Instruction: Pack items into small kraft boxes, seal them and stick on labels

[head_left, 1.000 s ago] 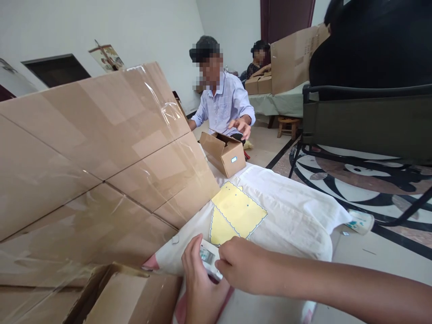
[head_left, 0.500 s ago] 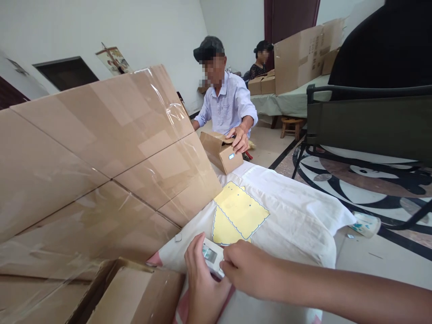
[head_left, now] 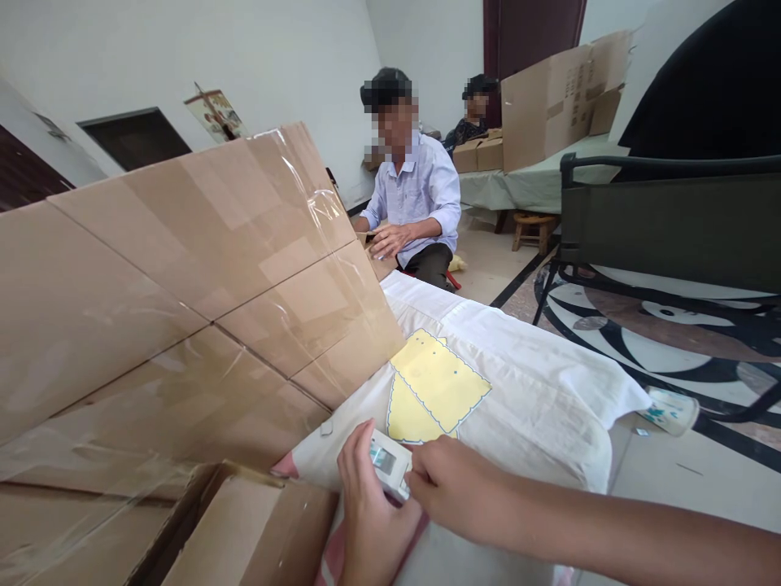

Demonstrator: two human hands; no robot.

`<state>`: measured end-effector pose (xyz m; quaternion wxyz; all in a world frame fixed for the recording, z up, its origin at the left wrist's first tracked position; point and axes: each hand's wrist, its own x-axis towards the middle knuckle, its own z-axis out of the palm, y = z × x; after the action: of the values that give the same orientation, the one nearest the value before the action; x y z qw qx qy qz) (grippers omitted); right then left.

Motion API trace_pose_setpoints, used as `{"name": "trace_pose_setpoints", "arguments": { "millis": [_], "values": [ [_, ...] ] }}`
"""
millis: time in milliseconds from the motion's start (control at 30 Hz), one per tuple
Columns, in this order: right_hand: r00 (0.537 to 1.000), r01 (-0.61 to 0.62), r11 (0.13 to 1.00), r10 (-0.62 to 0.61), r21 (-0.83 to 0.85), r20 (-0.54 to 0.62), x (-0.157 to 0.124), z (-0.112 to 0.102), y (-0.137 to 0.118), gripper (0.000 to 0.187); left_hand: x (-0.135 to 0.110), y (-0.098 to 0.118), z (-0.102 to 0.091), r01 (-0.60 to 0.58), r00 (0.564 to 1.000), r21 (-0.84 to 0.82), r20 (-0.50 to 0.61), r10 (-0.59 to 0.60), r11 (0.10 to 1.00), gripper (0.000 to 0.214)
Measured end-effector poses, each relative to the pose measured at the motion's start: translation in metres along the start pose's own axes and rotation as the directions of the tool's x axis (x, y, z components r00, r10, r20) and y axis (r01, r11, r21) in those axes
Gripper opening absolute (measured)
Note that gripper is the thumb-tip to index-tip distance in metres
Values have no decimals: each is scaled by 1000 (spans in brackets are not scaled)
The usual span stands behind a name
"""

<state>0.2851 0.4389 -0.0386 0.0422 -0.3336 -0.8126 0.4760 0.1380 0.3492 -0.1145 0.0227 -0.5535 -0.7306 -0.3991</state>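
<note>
My left hand (head_left: 370, 496) is wrapped round a small white box (head_left: 399, 461) with a dark window in its face. At the box's right end, the fingers of my right hand (head_left: 451, 484) are pinched together against it; anything between them is hidden. Just beyond my hands, yellow sheets with scalloped blue edges (head_left: 439, 378) lie overlapped on the white cloth (head_left: 525, 358). A small pale piece (head_left: 327, 427) sits on the cloth to the left of my left hand.
Large taped cardboard (head_left: 232, 268) rises along the left, with an open carton (head_left: 244, 529) at the lower left. Across the table a co-worker (head_left: 421, 183) handles a small carton. A folding chair (head_left: 665, 220) and a tipped cup (head_left: 671, 411) are on the right.
The co-worker's carton has moved left, off the cloth's far end and partly behind the cardboard. My hands keep the same hold on the white box; the view shifts slightly.
</note>
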Motion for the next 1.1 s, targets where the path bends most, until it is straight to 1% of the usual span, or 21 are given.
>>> {"name": "trace_pose_setpoints", "arguments": {
  "millis": [100, 267, 400, 567, 733, 833, 967, 1100],
  "values": [
    [1000, -2, 997, 3, 71, -14, 1, 3, 5, 34, 0, 0, 0, 7, 1000, -3, 7, -7, 1000, 76],
    [988, -128, 948, 95, 292, 124, 6, 9, 17, 32, -1, -1, -1, 32, 999, -11, 23, -32, 999, 82],
    [983, -154, 910, 102, 384, 153, 9, 9, 21, 30, 0, -1, 0, 6, 1000, -13, 8, -6, 1000, 81],
    [981, -166, 871, 98, 463, 168, 11, 10, 22, 31, -1, 0, 0, 6, 1000, -5, 12, -6, 1000, 83],
    [975, -215, 819, 148, 533, 166, 12, 13, 21, 35, 0, 1, 0, -15, 1000, 8, -3, 15, 1000, 82],
    [969, -239, 819, 164, 522, 186, 9, 9, 17, 37, 0, 1, 0, -13, 1000, 14, -5, 13, 1000, 80],
    [967, -247, 834, 180, 493, 180, 6, 5, 15, 37, 1, 1, 1, -33, 999, 23, -14, 33, 999, 77],
    [969, -235, 819, 157, 523, 189, 7, 6, 18, 38, 1, 0, 2, -59, 998, 35, -31, 60, 998, 76]
  ]
}}
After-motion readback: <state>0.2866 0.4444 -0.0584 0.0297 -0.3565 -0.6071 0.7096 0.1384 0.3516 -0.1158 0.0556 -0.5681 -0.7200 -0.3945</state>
